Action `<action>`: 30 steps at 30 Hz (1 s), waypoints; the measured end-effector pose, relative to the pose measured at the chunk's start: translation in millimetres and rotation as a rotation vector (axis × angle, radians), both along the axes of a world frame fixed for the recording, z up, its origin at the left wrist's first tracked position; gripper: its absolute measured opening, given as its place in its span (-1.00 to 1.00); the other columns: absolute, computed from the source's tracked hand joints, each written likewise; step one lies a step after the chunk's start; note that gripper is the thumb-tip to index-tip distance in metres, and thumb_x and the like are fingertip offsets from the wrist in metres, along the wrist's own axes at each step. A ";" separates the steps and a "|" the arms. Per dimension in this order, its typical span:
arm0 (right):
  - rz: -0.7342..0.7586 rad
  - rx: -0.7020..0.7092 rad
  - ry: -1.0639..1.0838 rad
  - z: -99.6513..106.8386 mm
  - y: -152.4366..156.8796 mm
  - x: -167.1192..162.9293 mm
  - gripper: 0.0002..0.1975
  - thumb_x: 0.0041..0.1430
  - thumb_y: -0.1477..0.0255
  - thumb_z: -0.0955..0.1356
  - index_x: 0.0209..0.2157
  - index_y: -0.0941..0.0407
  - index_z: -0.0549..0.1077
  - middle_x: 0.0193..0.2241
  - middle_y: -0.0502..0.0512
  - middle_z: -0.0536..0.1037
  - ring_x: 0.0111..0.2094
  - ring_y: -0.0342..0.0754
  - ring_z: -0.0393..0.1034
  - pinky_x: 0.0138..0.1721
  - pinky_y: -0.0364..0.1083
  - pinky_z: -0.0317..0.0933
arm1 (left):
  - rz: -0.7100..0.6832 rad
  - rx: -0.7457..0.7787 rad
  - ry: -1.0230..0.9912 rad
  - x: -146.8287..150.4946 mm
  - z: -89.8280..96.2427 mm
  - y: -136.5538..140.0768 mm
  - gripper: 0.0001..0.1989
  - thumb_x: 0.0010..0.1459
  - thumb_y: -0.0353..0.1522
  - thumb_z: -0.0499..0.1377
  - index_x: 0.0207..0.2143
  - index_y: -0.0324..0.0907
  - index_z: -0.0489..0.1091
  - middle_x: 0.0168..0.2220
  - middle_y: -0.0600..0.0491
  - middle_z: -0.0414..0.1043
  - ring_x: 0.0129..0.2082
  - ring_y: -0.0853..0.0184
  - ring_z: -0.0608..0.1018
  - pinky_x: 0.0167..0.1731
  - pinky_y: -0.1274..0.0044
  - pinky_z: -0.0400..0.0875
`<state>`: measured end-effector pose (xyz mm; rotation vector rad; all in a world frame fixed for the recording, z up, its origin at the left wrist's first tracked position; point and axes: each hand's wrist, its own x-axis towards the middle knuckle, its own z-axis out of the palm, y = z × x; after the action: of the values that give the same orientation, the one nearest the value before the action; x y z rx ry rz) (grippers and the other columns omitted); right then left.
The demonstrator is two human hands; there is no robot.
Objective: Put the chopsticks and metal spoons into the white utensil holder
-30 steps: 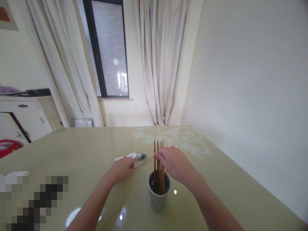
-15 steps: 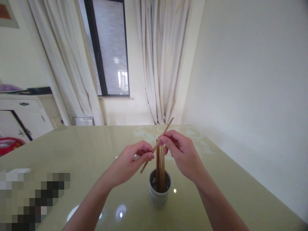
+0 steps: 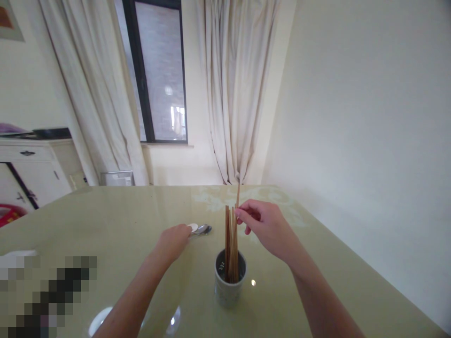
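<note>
A grey-white cup [image 3: 228, 293] stands on the table with several wooden chopsticks [image 3: 227, 234] upright in it. My right hand [image 3: 262, 223] is closed, pinching one chopstick [image 3: 238, 193] between thumb and fingertips. That chopstick is nearly upright, and its lower part runs down among the others in the cup. To the left of the cup, my left hand [image 3: 174, 240] is at several spoons [image 3: 201, 229], one white and others metal. Its fingers are mostly hidden behind the back of the hand, so whether it grips a spoon does not show.
The glossy greenish table [image 3: 282, 291] meets a white wall [image 3: 369, 141] on the right. A white round dish [image 3: 100, 319] lies partly behind my left forearm. Curtains [image 3: 234, 94] and a window [image 3: 162, 70] are beyond the table; a white cabinet [image 3: 38, 169] stands far left.
The chopstick that was slanted between both hands is now nearly upright, with its lower end in the cup. My left hand has let go of it and moved left to the spoons.
</note>
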<state>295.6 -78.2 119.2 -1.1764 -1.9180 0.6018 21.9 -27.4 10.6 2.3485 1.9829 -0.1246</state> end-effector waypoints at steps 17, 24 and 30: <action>0.010 -0.089 -0.335 -21.9 4.4 -28.3 -0.64 0.43 0.41 0.34 -0.49 0.12 0.54 -0.50 0.03 0.65 -0.54 -0.13 0.48 -0.41 -0.18 0.23 | 0.033 -0.048 -0.061 -2.0 -13.8 2.8 -0.73 0.26 -0.47 0.07 -0.16 -0.20 0.56 -0.05 -0.25 0.63 -0.05 -0.03 0.67 -0.12 0.29 0.50; -0.036 -0.091 -0.375 -21.6 4.1 -27.5 -0.63 0.43 0.40 0.35 -0.51 0.12 0.53 -0.53 0.03 0.64 -0.54 -0.12 0.48 -0.42 -0.17 0.23 | -0.021 -0.055 -0.210 -9.5 -15.9 6.0 -0.81 0.05 -0.49 0.16 -0.33 -0.20 0.58 -0.24 -0.18 0.66 -0.22 0.01 0.67 -0.24 0.38 0.43; -0.060 -0.049 -0.325 -16.2 5.3 -20.1 -0.63 0.41 0.38 0.35 -0.52 0.11 0.52 -0.55 0.01 0.61 -0.57 -0.12 0.47 -0.46 -0.16 0.21 | -0.117 -0.097 -0.449 -28.1 -3.7 11.8 -0.82 0.08 -0.35 0.17 -0.40 -0.19 0.57 -0.43 0.06 0.59 -0.38 0.26 0.59 -0.40 0.55 0.31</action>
<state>275.5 -72.9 103.0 -1.4288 -2.1371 0.4484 -6.2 -15.6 7.0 2.1872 1.5937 0.2718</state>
